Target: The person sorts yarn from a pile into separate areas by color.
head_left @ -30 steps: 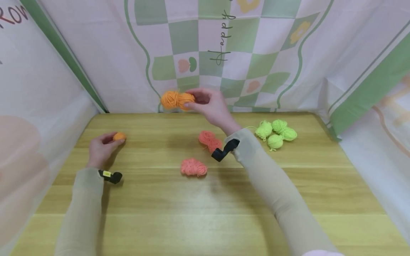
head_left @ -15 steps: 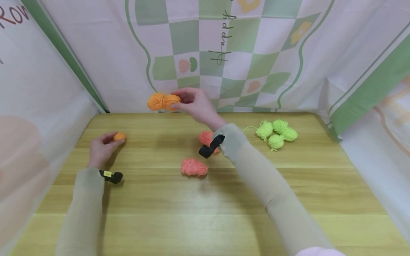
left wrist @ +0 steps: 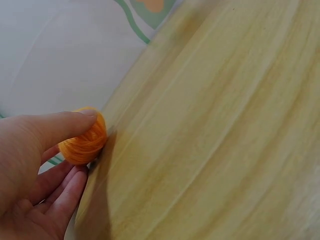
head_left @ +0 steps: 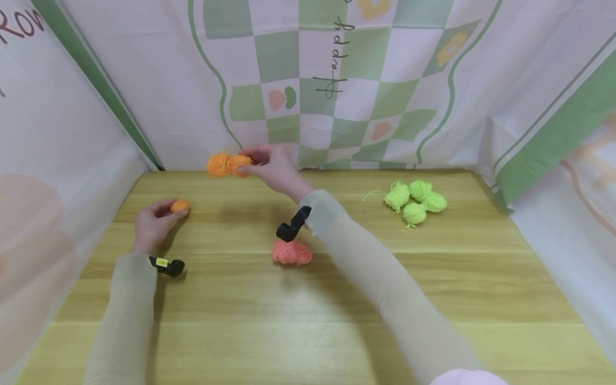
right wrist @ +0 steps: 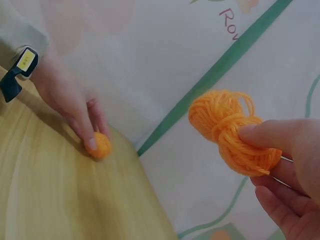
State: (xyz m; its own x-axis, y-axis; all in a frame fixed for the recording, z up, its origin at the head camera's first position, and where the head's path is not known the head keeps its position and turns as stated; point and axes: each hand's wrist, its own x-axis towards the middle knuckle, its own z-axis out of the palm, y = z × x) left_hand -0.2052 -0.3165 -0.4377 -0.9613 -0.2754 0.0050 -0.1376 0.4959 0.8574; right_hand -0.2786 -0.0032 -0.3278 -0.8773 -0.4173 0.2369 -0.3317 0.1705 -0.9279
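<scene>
While the left hand (head_left: 151, 227) pinches an orange ball (head_left: 181, 205) on the table (head_left: 231, 315), the right hand (head_left: 275, 170) has brought its gripped orange skein (head_left: 221, 164) closer, in midair. How high is hard to tell.

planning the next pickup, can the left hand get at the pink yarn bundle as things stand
Probably not yet: the left hand holds the small orange ball. Once freed, it likely could: nothing shows between it and the pink yarn bundle on the tabletop.

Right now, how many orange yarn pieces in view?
2: small orange ball pinched by the left hand; orange bundle held above the table by the right hand. Right arm may hide more.
</scene>
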